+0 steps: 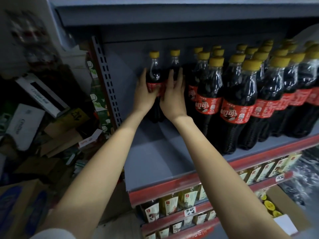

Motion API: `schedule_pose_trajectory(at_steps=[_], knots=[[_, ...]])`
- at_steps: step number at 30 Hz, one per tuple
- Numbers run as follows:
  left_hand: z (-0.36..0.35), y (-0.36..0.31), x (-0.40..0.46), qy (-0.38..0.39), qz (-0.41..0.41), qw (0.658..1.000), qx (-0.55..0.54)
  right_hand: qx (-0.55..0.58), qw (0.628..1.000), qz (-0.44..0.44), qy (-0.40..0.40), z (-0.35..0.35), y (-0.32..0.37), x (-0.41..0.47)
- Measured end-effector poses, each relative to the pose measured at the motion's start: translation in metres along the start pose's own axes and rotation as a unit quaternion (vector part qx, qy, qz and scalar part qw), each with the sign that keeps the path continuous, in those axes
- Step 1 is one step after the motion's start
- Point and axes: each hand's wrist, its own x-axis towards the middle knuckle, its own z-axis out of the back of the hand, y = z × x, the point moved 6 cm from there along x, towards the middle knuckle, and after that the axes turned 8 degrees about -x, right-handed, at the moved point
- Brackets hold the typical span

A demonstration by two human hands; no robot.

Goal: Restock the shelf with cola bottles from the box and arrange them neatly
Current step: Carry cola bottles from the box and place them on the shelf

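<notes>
Two hands put two cola bottles at the back of the shelf.

Down low on the right is the box point(283, 209), with yellow caps showing inside. Higher up is the bare shelf floor point(155, 157). Far back, the left hand point(144, 94) wraps around the left bottle point(154, 69), and the right hand point(174, 95) wraps around the right bottle point(175, 64). The hands almost touch. Both bottles stand straight up, caps on top. The full rows of bottles point(241, 94) are just to the right, so the right hand is nearer them.
</notes>
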Motion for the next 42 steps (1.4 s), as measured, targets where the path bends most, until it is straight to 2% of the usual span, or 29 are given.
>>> schedule_pose_trajectory(at_steps=[5,9,11,15,19,21,23,25,28,34,39,42], knots=[[0.01,-0.015,-0.03,-0.003,-0.008,0.999,-0.033,0.048,0.997,0.047,-0.034,0.022,0.012,-0.025],[0.043,-0.033,-0.07,-0.03,-0.013,0.999,0.004,0.131,0.982,0.088,-0.104,0.053,0.029,-0.057],[0.07,-0.04,-0.1,-0.063,-0.049,0.997,0.023,0.142,0.974,0.116,-0.133,0.068,0.047,-0.076],[0.136,-0.06,-0.176,-0.179,-0.139,0.971,0.074,0.216,0.937,0.197,-0.192,0.088,0.096,-0.124],[0.207,-0.061,-0.25,-0.249,-0.149,0.949,0.125,0.279,0.901,0.286,-0.168,0.078,0.164,-0.18],[0.245,-0.049,-0.289,-0.264,-0.108,0.947,0.146,0.306,0.888,0.32,-0.12,0.058,0.198,-0.213],[0.281,-0.027,-0.332,-0.274,-0.028,0.947,0.164,0.323,0.882,0.341,-0.039,0.026,0.229,-0.248],[0.319,0.002,-0.38,-0.295,0.065,0.938,0.171,0.303,0.885,0.35,0.054,-0.018,0.258,-0.288],[0.378,0.041,-0.454,-0.323,0.159,0.91,0.208,0.242,0.883,0.357,0.183,-0.092,0.3,-0.353],[0.477,0.129,-0.595,-0.329,0.393,0.826,0.236,0.171,0.825,0.356,0.404,-0.211,0.375,-0.47],[0.543,0.191,-0.668,-0.281,0.543,0.743,0.272,0.142,0.767,0.341,0.525,-0.285,0.431,-0.518],[0.586,0.23,-0.679,-0.281,0.58,0.716,0.269,0.109,0.739,0.352,0.564,-0.333,0.469,-0.529]])
